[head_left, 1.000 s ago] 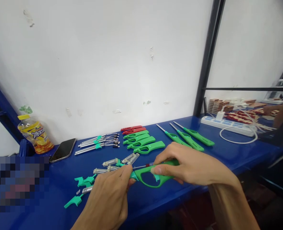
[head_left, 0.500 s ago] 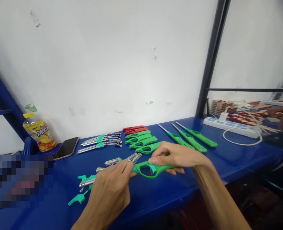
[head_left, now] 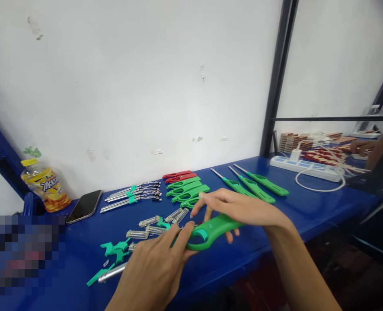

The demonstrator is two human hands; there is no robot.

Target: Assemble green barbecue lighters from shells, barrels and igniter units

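Note:
A green long-neck gas lighter (head_left: 215,229) is tilted across both hands above the blue table. My left hand (head_left: 155,259) grips its front end near the trigger, and the lighter's silver metal tube (head_left: 112,273) sticks out below that hand. My right hand (head_left: 240,207) is closed around the rear of the handle; its thumb and index finger are lifted off the top, with other fingertips showing underneath. Under and beside the left hand lie clear plastic fuel tanks (head_left: 149,221) and loose teal trigger pieces (head_left: 115,248).
Behind the hands are green handle shells (head_left: 186,190), red shells (head_left: 178,176) and wired metal tubes (head_left: 129,198). Several assembled lighters (head_left: 251,183) lie right. A phone (head_left: 84,206) and drink bottle (head_left: 45,185) stand left, a power strip (head_left: 304,167) far right. Another person's hand (head_left: 362,147) shows beyond.
The lighter has turned, its handle tilting up to the right and its tube dropping lower left. My right thumb and index finger have come off the trigger area. The view has shifted slightly.

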